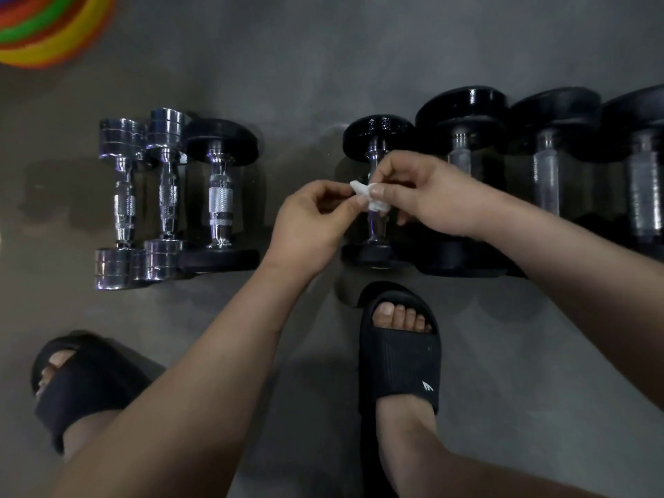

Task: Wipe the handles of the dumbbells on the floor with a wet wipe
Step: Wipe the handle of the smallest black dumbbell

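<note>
Head view: row of dumbbells on the grey floor, handles running near to far. The left group of three sits tight together: chrome dumbbell, second chrome dumbbell, then a black-plate dumbbell with a knurled chrome handle. After a gap comes the right group: small black dumbbell, with three larger black dumbbells to its right. Wet wipe is a small crumpled white wad, held between both hands directly over the small black dumbbell's handle. Cannot tell if it touches the handle. Left hand: thumb and fingers pinch the wipe's left end. Right hand: thumb and fingers pinch its right side. Black slides on both feet: right slide just on the near side of the small black dumbbell, left slide near left. Rainbow-striped object in the far left corner.
</note>
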Demonstrator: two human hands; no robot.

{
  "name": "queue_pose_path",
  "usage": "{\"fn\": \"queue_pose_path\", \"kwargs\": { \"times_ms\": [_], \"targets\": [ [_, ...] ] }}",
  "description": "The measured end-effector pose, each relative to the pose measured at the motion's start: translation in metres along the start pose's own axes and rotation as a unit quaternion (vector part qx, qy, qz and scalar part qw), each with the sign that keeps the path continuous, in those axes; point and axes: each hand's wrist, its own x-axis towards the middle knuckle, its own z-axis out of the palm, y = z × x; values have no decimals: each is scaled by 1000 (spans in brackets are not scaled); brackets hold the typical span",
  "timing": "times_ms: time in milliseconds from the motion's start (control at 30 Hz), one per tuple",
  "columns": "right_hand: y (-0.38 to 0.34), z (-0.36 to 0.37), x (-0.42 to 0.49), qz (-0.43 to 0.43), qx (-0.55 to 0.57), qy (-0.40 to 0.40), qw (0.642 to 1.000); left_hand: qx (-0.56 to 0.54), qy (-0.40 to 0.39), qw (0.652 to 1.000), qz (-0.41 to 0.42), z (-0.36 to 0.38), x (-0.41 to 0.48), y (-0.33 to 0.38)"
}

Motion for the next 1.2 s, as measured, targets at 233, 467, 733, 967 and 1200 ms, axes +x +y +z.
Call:
{"fn": "queue_pose_path", "kwargs": {
  "times_ms": [233, 467, 733, 967, 1200],
  "targets": [
    [3, -6, 4, 35, 94, 75, 992, -110, -16, 993, -33, 7, 13, 7],
    [8, -10, 2, 59, 123, 125, 983, -52, -67, 996, -18, 5, 15, 11],
    [0, 2, -3, 40, 212, 84, 973, -30, -33, 999, 2, -1, 10, 10],
    [2, 3, -1, 59, 152, 88, 983, -14, 58, 997, -55, 7, 18, 0],
    [9, -5, -3, 52, 129, 95, 986, -94, -45, 994, -43, 14, 15, 4]
  ]
}}
